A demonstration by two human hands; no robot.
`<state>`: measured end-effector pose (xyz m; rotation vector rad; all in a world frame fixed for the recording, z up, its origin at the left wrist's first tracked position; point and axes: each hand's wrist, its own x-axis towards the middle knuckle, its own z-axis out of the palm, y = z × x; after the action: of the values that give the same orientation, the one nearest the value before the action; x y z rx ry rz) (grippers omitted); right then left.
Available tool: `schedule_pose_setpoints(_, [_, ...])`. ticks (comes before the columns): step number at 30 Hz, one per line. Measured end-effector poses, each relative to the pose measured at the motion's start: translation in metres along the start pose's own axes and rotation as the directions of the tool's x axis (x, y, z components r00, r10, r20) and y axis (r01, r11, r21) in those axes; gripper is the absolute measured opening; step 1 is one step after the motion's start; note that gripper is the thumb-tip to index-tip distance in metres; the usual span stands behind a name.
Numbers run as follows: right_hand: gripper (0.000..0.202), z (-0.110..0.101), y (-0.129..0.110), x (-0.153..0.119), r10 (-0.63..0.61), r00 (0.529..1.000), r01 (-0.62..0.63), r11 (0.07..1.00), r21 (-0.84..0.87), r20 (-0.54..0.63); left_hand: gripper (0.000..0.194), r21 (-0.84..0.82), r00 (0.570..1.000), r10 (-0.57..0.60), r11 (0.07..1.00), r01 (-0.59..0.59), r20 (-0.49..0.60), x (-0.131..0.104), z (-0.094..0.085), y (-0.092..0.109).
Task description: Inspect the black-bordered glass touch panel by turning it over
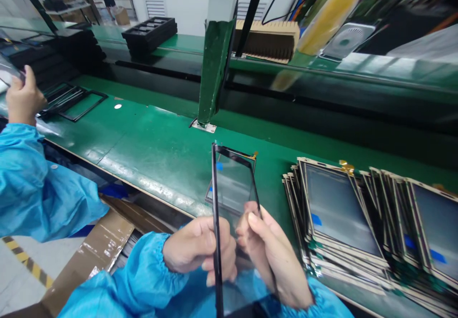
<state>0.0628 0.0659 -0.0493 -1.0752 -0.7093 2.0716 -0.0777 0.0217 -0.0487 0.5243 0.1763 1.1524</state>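
Glass panel, black-edged, stands upright over the green bench, pinched between the left hand and right hand, both closed on its lower edges. Beside it, stacked panels lie untouched; a co-worker's hand works apart.

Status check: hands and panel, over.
Left hand and right hand both grip glass panel, held edge-up. Panel stacks to right. Co-worker's hand far left.
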Motion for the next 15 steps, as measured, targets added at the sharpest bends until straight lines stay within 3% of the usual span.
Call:
schedule_pose_setpoints(2, [0.041, 0.001, 0.000, -0.001, 0.006, 1.000, -0.006, 1.000, 0.006, 0.019, 0.032, -0.011, 1.000, -0.002, 1.000, 0.001, -0.021, -0.001, 0.001, 0.001])
schedule_pose_setpoints(5, [0.042, 0.001, -0.001, 0.002, -0.090, 0.995, 0.088, 0.995, -0.042, -0.032, 0.035, 0.076, 0.988, 0.009, 0.997, 0.003, -0.155, -0.003, -0.003, 0.009])
schedule_pose_setpoints(7, [0.043, 0.003, -0.002, 0.007, -0.247, 0.960, 0.229, 0.963, -0.140, -0.133, 0.035, 0.205, 0.948, 0.040, 0.978, 0.027, -0.317, -0.004, -0.009, 0.018])
schedule_pose_setpoints(9, [0.042, 0.009, -0.001, 0.013, -0.399, 0.894, 0.345, 0.903, -0.256, -0.205, 0.038, 0.348, 0.879, 0.093, 0.933, 0.086, -0.467, -0.008, -0.017, 0.029])
schedule_pose_setpoints(11, [0.041, 0.019, 0.005, 0.019, -0.429, 0.893, 0.370, 0.871, -0.323, -0.133, 0.046, 0.453, 0.814, 0.139, 0.876, 0.165, -0.565, -0.016, -0.026, 0.040])
schedule_pose_setpoints(13, [0.046, 0.031, 0.014, 0.026, -0.365, 0.930, 0.357, 0.867, -0.348, 0.043, 0.052, 0.514, 0.748, 0.183, 0.824, 0.236, -0.637, -0.027, -0.038, 0.052])
schedule_pose_setpoints(15, [0.057, 0.039, 0.022, 0.030, -0.322, 0.928, 0.371, 0.850, -0.375, 0.188, 0.054, 0.552, 0.639, 0.284, 0.789, 0.267, -0.715, -0.043, -0.053, 0.072])
